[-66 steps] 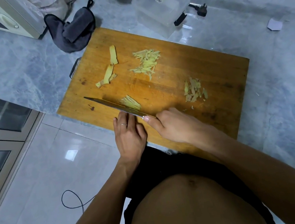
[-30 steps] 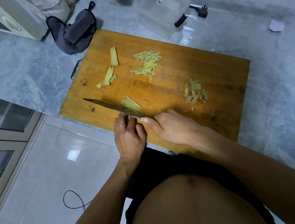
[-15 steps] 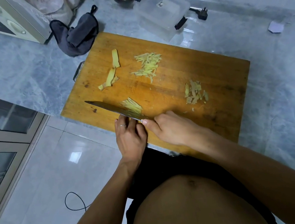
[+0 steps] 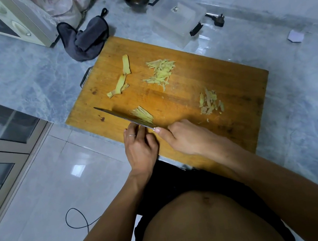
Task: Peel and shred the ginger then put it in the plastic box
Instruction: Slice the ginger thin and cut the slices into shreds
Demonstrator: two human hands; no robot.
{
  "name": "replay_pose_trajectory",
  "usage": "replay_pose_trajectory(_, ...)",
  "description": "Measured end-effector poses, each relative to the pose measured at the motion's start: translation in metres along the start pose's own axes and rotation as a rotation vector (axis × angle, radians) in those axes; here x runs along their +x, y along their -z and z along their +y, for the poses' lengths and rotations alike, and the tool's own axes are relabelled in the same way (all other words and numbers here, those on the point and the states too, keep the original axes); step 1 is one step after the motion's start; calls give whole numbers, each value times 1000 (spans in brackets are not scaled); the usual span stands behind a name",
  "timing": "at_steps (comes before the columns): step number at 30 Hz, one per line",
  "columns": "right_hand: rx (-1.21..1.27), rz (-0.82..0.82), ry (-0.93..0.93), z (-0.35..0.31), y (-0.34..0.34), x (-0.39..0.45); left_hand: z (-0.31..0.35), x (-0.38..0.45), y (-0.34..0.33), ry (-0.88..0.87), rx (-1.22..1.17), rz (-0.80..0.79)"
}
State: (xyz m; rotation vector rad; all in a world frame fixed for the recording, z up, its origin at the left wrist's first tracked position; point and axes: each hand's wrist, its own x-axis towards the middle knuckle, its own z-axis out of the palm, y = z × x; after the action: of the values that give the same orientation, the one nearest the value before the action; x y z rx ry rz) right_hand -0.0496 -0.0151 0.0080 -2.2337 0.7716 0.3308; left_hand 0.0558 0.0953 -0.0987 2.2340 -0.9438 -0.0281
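A wooden cutting board (image 4: 190, 87) lies on the marble counter. My right hand (image 4: 187, 136) grips the handle of a knife (image 4: 116, 116), whose blade lies slanted across the board's near left part. Freshly cut ginger shreds (image 4: 143, 115) lie against the blade's far side. My left hand (image 4: 140, 145) is on the blade's near side, its fingertips bent down onto ginger they mostly hide. A larger shred pile (image 4: 160, 71) sits mid-board, long ginger strips (image 4: 121, 78) lie to its left, and peel scraps (image 4: 209, 102) are on the right. The clear plastic box (image 4: 177, 18) stands behind the board.
A dark cloth (image 4: 86, 42) lies off the board's far left corner, next to a microwave (image 4: 15, 22). A ladle (image 4: 136, 0), a black plug (image 4: 218, 20) and a paper scrap (image 4: 295, 36) sit along the back. The counter's edge drops to the floor on the left.
Both hands and the knife stay at the same spot on the board. Only the view has shifted slightly.
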Motion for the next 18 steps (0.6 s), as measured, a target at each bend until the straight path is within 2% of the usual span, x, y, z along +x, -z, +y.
replay_pose_trajectory(6,37,-8,-23,5,-6,0,-4,-2,1,-1,38,-56)
replay_pose_trajectory(10,75,3,7,9,-3,-2,-2,-4,9,89,-93,-91)
replay_pose_trajectory(13,219,6,8,14,5,-5,-2,2,24,156,-217,-47)
replay_pose_trajectory(18,571,-70,-167,21,22,-11,-3,17,41,269,-317,-64)
